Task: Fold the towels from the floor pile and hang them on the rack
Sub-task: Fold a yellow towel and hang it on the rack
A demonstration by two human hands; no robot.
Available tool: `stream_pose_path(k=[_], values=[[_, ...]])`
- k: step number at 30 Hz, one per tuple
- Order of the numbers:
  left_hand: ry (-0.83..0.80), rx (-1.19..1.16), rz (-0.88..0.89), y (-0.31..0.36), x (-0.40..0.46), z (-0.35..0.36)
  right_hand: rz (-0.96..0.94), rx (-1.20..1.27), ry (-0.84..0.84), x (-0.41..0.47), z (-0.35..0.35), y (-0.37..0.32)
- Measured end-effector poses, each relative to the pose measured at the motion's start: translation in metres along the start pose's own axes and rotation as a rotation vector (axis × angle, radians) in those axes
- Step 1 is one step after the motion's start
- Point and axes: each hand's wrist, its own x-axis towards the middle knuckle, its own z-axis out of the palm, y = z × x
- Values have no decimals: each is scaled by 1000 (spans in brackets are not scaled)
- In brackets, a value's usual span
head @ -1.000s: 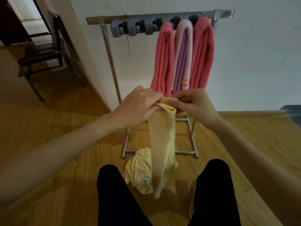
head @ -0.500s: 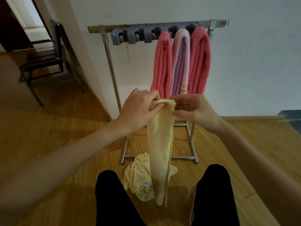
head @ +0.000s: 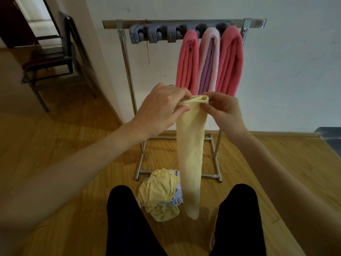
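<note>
Yellow towel (head: 191,154): hanging as a long narrow folded strip from both hands, in front of the rack, its lower end dangling just above the floor between the person's knees.
Left hand (head: 162,108): gripping the towel's top edge from the left, fingers curling over the fold and the thumb pressing underneath.
Right hand (head: 224,111): pinching the same top edge from the right, fingertips closing on the cloth.
Hands together: meeting at the towel's top, almost touching each other, both clamping on the fabric.
Rack (head: 184,24): standing against the white wall, a metal bar on two uprights with a row of grey clips (head: 156,35) under it.
Hanging towels: a pink towel (head: 187,61), a pale towel (head: 209,61) with purple inside, and another pink one (head: 230,61) are draping side by side at the bar's right part, touching one another.
Pile (head: 159,194): lying crumpled on the wooden floor (head: 55,145) by the rack's base, mostly yellow cloth with some light blue showing, just left of the held towel's tip.
Legs (head: 125,222): in black, framing the pile.
Chair (head: 51,60): sitting at the far left, well apart.
</note>
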Motion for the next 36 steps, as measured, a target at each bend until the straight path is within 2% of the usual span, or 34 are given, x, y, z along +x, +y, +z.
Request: stream_pose_path(k=[3, 5, 7, 9, 11, 13, 19, 23, 26, 28, 31, 36], values=[[117, -60, -91, -3, -9, 9, 27, 14, 22, 2, 5, -1], [164, -176, -241, -7, -27, 23, 50, 15, 34, 3, 8, 0], [70, -290, -438, -8, -53, 45, 76, 24, 43, 2, 12, 1], [-146, -431, -629, -10, -81, 70, 101, 37, 51, 1, 15, 1], [-313, -558, -739, -15, -105, 94, 119, 51, 55, 0, 17, -1], [-407, -616, -784, -17, -121, 114, 134, 78, 69, 1, 16, -6], [-473, -774, -1067, -13, -148, 159, 220, 279, 169, 5, 7, -16], [-449, -845, -1188, -11, -156, 164, 316, 264, 421, -1, 0, 1], [-351, -876, -1215, -17, -155, 158, 531, 217, 627, -12, -5, 34], [-317, -821, -1163, -25, -148, 148, 655, 144, 612, -24, -7, 61], [-379, -737, -971, -35, -122, 124, 786, -22, 428, -46, -2, 97], [-627, -589, -643, -31, -68, 69, 851, -215, 11, -83, 15, 134]])
